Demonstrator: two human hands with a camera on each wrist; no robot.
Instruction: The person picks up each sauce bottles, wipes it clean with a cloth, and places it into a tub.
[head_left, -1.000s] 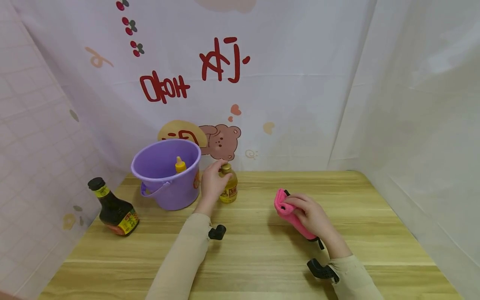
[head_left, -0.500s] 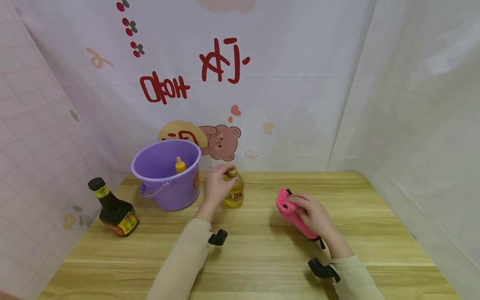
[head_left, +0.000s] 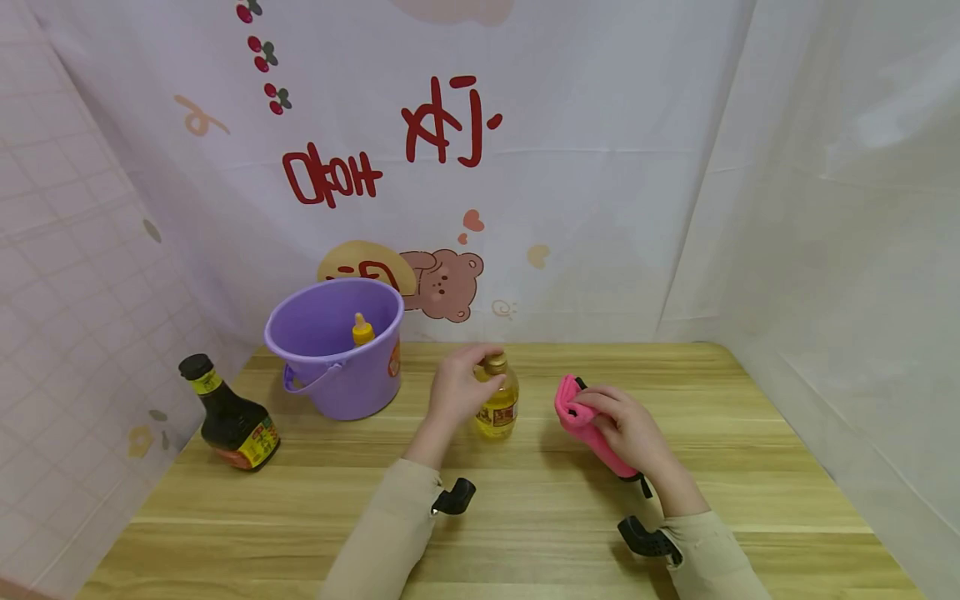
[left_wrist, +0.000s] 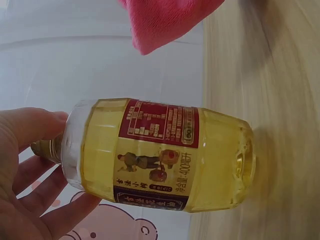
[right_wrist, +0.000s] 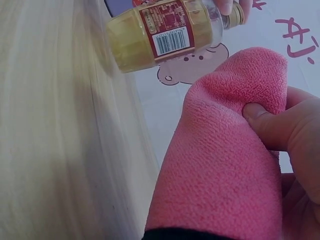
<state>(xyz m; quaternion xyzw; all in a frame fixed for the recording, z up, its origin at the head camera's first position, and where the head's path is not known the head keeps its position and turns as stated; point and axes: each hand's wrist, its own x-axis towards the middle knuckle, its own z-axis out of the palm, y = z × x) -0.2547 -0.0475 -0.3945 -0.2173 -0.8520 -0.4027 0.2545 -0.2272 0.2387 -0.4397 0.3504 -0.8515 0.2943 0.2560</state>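
Note:
My left hand (head_left: 459, 385) grips a small bottle of cooking oil (head_left: 498, 410) by its neck, thumb on one side and fingers round the other. In the left wrist view the oil bottle (left_wrist: 155, 155) shows golden oil and a red and cream label, with its base close over the wooden table. At the right, my right hand (head_left: 628, 429) pinches a folded pink cloth (head_left: 588, 429) with dark trim near its top end. The right wrist view shows the thumb pressed into the fuzzy cloth (right_wrist: 220, 160), and the oil bottle (right_wrist: 160, 35) beyond it.
A purple bucket (head_left: 352, 387) stands at the back left, with a yellow-capped bottle (head_left: 363, 332) inside. Left of it stands a dark sauce bottle (head_left: 238, 429). Printed curtains (head_left: 585, 208) enclose the wooden table (head_left: 540, 533) at the back and sides.
My left hand has moved right and toward me with the oil bottle, away from the bucket and closer to the cloth. The right hand with the cloth has barely shifted.

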